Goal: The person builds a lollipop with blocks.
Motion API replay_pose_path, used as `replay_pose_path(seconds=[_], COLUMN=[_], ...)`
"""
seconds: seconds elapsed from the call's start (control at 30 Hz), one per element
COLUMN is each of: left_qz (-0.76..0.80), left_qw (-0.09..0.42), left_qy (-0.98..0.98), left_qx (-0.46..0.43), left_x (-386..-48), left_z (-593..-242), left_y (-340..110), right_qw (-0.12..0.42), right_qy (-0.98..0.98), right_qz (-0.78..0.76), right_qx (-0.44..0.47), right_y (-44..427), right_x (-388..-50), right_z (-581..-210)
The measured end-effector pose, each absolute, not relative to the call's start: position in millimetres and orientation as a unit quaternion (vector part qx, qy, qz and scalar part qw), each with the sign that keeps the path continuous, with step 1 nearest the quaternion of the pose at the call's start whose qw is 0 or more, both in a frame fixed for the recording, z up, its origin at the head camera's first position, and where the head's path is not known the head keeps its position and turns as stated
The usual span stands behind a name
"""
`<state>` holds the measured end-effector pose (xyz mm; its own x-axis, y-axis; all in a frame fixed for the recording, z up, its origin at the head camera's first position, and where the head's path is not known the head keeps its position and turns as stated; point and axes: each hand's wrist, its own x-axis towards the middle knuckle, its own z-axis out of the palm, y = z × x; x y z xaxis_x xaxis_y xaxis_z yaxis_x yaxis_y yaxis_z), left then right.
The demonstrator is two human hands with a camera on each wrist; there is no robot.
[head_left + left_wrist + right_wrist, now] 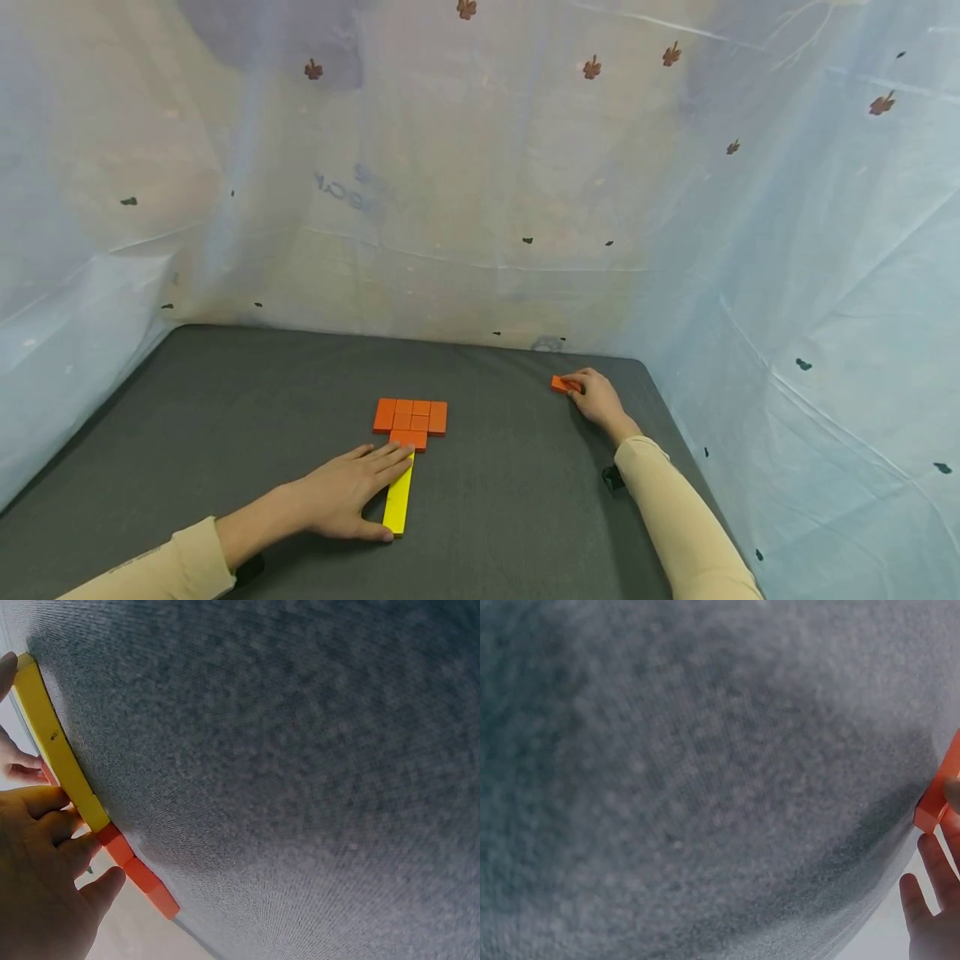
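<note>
On the dark cloth surface several flat orange blocks (385,415) lie edge to edge in a T-like group. A long yellow block (399,502) runs from the near end of that group toward the person. My left hand (341,494) lies beside and partly over the yellow block, its fingers spread. The thumb touches its near end; the fingertips reach its far end by the orange blocks, also seen in the left wrist view. Farther right, my right hand (598,400) pinches a loose orange block (559,384) between thumb and fingers. Part of that block is hidden.
The grey table (262,392) meets a pale plastic sheet (420,292) along its back edge. More sheeting (810,433) hangs close on the right, beyond the right forearm.
</note>
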<state>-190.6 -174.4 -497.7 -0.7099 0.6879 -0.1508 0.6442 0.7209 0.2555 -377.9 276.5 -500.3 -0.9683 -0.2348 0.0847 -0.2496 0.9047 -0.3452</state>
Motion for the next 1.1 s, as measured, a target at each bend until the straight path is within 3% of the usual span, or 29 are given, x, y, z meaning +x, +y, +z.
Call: replay_pose_path(seconds=[0.5, 1.1], left_qz=[0.094, 0.093], left_qw=[0.122, 0.127], left_qy=[0.921, 0.922], left_qx=[0.358, 0.354], left_x=[-190.4, -190.1], left_z=[-498.6, -497.7], left_y=[-174.8, -174.1], right_qw=[0.038, 0.049], right_qy=[-0.963, -0.942], right_qz=[0.208, 0.261], right_qx=[0.166, 0.206], right_y=[261.6, 182.9], right_x=[-370.0, -361.6], right_z=[-495.1, -474.7])
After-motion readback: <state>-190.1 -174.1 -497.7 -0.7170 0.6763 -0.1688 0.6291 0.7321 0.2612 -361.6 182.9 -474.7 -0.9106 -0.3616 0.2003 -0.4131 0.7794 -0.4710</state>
